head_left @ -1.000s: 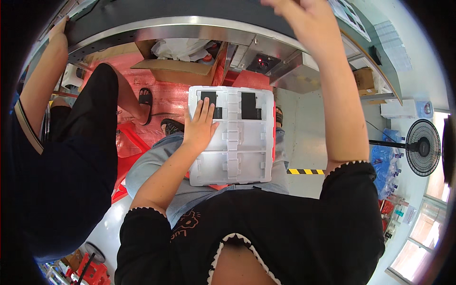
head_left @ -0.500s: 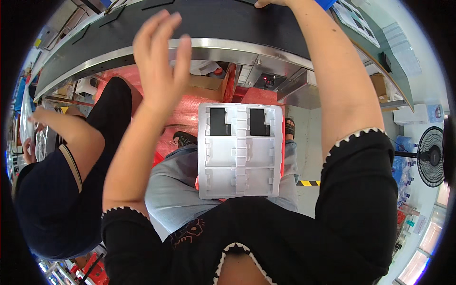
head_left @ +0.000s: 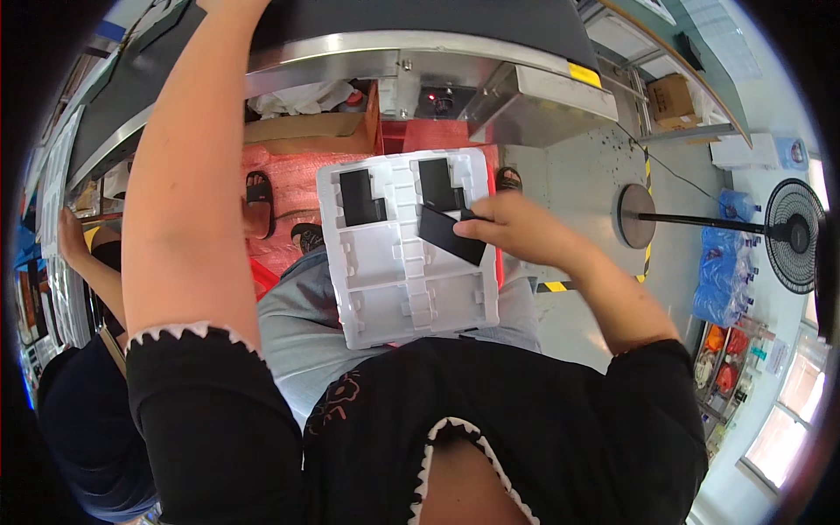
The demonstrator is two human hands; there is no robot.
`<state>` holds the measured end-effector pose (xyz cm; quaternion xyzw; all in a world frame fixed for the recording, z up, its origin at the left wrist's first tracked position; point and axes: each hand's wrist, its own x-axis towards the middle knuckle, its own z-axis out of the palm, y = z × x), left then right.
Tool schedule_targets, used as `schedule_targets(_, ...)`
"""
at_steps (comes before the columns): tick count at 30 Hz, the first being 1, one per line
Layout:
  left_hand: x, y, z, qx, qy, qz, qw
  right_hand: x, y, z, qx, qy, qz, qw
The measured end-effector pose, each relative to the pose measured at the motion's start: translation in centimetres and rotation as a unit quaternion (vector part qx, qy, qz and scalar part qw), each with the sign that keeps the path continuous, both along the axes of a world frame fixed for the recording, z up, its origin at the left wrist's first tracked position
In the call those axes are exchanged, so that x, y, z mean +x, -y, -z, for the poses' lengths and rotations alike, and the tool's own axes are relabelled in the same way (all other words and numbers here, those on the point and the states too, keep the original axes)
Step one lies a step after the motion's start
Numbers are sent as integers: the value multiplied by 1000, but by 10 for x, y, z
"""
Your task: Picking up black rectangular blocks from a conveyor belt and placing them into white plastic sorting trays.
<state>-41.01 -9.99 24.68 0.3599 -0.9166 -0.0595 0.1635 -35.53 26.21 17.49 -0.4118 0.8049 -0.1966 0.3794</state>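
At the upper edge: the left forearm stretches over the dark counter and is cut off; the left hand lies out of sight, so I cannot tell whether it is open, closed or holding something.
Right hand: this hand pinches a thin, flat black piece by its right edge, thumb on top, other fingers curled and partly hidden.
Held piece: slanted over the tray's right column, left of the right hand; whether it touches the tray is unclear.
White tray: a six-pocket tray on the person's lap, below the counter.
Top pockets: a notched black piece at left, another at right, the latter's lower end partly covered.
Far left: a co-worker's hand beside pale items, blurred by the lens rim.
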Motion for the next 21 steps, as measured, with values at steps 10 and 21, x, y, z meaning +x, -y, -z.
schedule_targets(10,196,-125,70,-50,-231,345,908,62,-59,130,82,30,234,968)
schedule_targets(21,286,-169,221,99,-22,376,921,91,-37,104,38,-237,18,971)
